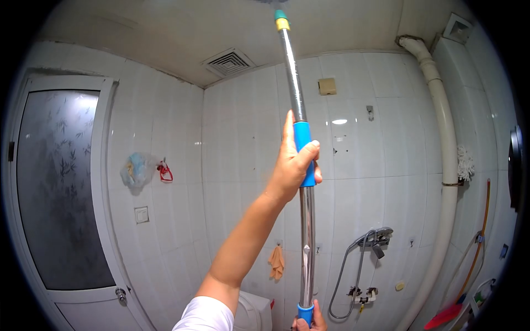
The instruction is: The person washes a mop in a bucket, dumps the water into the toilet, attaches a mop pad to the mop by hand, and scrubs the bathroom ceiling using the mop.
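Head view check: how far along are you, and where's the pole?

Upright in front of me, top leaning a bit left, its green-and-yellow collar up by the ceiling. Pole's raised and both hands are on it, so I'd call it underway. How much is left? Honestly can't tell from one shot.

And the fingers?

Left hand: closed round the upper blue grip, thumb across the front, index pointing up alongside. Right hand: closed on the lower blue grip, a digit on each side.

Anything you can't make out?

Yeah, the pole's far end. Just a dark blur at the top edge, no clue what it is or whether it touches the ceiling. Most of my right hand's cut off at the bottom too.
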A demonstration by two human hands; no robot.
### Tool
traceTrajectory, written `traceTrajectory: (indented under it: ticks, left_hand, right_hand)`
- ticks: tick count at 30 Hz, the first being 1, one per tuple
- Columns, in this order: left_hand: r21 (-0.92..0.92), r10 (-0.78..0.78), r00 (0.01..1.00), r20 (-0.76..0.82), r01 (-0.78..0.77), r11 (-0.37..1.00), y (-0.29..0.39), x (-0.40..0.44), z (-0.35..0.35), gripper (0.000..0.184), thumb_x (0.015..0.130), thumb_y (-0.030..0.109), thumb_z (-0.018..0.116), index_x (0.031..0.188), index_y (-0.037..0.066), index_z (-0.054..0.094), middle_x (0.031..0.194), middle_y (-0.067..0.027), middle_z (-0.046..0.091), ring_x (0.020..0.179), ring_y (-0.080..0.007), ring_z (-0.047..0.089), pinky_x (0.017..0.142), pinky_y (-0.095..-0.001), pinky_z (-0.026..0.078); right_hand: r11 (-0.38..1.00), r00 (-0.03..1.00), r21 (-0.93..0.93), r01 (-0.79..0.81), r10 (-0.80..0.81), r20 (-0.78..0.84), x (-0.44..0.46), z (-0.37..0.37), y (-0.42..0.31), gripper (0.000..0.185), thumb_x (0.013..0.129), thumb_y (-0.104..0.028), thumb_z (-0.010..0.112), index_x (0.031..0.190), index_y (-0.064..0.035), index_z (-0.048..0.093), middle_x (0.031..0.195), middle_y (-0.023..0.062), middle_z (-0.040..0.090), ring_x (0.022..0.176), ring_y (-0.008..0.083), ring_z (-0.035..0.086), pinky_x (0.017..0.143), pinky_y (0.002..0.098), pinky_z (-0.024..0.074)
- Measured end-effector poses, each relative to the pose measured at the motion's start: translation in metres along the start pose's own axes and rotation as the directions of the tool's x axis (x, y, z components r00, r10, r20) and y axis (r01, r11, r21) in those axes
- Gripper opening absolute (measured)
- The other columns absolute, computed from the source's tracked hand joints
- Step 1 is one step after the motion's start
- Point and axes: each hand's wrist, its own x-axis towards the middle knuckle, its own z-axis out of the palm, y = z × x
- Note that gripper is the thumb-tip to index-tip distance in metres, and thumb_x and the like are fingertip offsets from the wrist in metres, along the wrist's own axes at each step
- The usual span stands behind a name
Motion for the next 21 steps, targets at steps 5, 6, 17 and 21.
traceTrajectory:
  ticks: [5, 6, 17, 21]
  left_hand:
    - [0.015, -0.016, 0.999, 0.041, 0.015, 1.000, -0.003, 0.001, -0.001, 0.082, 0.085, 0.012, 0.054, 0.144, 0.014, -0.004, 0.073, -0.0052, 0.046, 0.044, -0.0109, 0.048, 0.039, -0.0255, 0.046]
    - [0.014, -0.021, 1.000, 0.019, 0.021, 1.000, -0.002, -0.001, -0.001, 0.082, 0.085, 0.012, 0.054, 0.144, 0.013, -0.003, 0.073, -0.0052, 0.046, 0.044, -0.0110, 0.048, 0.039, -0.0254, 0.046]
    - [0.043, 0.186, 0.980, -0.077, -0.183, 0.982, 0.043, -0.015, -0.040, 0.075, 0.087, 0.012, 0.049, 0.143, 0.012, -0.001, 0.075, -0.0070, 0.047, 0.043, -0.0119, 0.050, 0.037, -0.0236, 0.043]
    - [0.061, 0.239, 0.969, -0.069, -0.235, 0.970, 0.069, -0.014, -0.050, 0.076, 0.087, 0.013, 0.049, 0.143, 0.014, -0.002, 0.074, -0.0066, 0.048, 0.043, -0.0130, 0.051, 0.038, -0.0254, 0.045]
  right_hand:
    - [0.991, 0.999, 0.120, -0.050, 0.048, 0.019, 0.000, 0.006, 0.001, 0.065, 0.086, -0.008, 0.057, 0.141, -0.0072, 0.024, 0.068, 0.0027, 0.055, 0.049, 0.0081, 0.047, 0.044, 0.0216, 0.0393]
    - [0.994, 0.999, 0.102, -0.043, 0.040, 0.026, 0.000, 0.005, 0.002, 0.065, 0.086, -0.008, 0.057, 0.142, -0.0071, 0.024, 0.067, 0.0027, 0.055, 0.049, 0.0081, 0.046, 0.044, 0.0217, 0.0392]
    - [0.989, 0.986, -0.112, 0.091, -0.074, 0.147, 0.022, 0.009, 0.008, 0.059, 0.083, -0.007, 0.061, 0.137, -0.0053, 0.037, 0.065, -0.0028, 0.049, 0.051, 0.0051, 0.041, 0.046, 0.0213, 0.0346]
    - [0.909, 0.928, -0.219, 0.354, -0.313, 0.204, 0.040, 0.015, 0.008, 0.057, 0.082, -0.009, 0.064, 0.134, -0.0037, 0.041, 0.067, -0.0032, 0.050, 0.054, 0.0048, 0.039, 0.049, 0.0214, 0.0346]
